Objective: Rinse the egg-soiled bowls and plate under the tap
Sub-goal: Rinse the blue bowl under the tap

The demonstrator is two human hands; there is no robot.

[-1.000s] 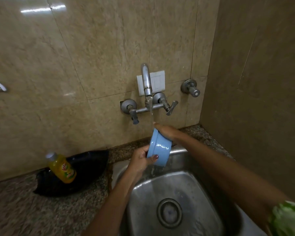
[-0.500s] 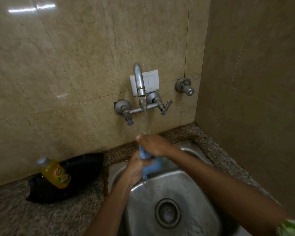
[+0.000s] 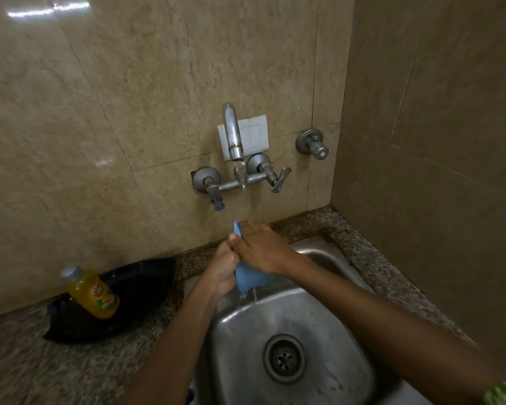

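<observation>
1. Blue bowl (image 3: 247,277) sits tipped on edge between both hands, above the back rim of the steel sink (image 3: 348,372) and directly under the water stream (image 3: 246,197) that falls from the wall tap (image 3: 233,133).
2. Room around it is tight: the tiled back wall stands close behind the hands, the side wall closes in on the right, and a strip of speckled granite counter (image 3: 371,258) runs between the sink rim and both walls. Open space lies toward the viewer, over the sink basin.
3. The right hand (image 3: 262,251) lies across the top of the bowl, fingers stretched fairly straight along its upper edge toward the stream, thumb pressed down near the left hand; its forearm crosses the basin from the lower right.
4. The left hand (image 3: 221,271) curls round the bowl's left side from below, fingers mostly hidden behind it; its forearm rises from the bottom edge.
5. Water runs off the bowl's lower edge into the basin, whose wet floor holds only droplets and the round drain (image 3: 284,358). What the bowl holds cannot be seen.
6. On the counter to the left, a black pan (image 3: 140,285) leans against the wall with a yellow dish-soap bottle (image 3: 95,296) lying tilted across it.
</observation>
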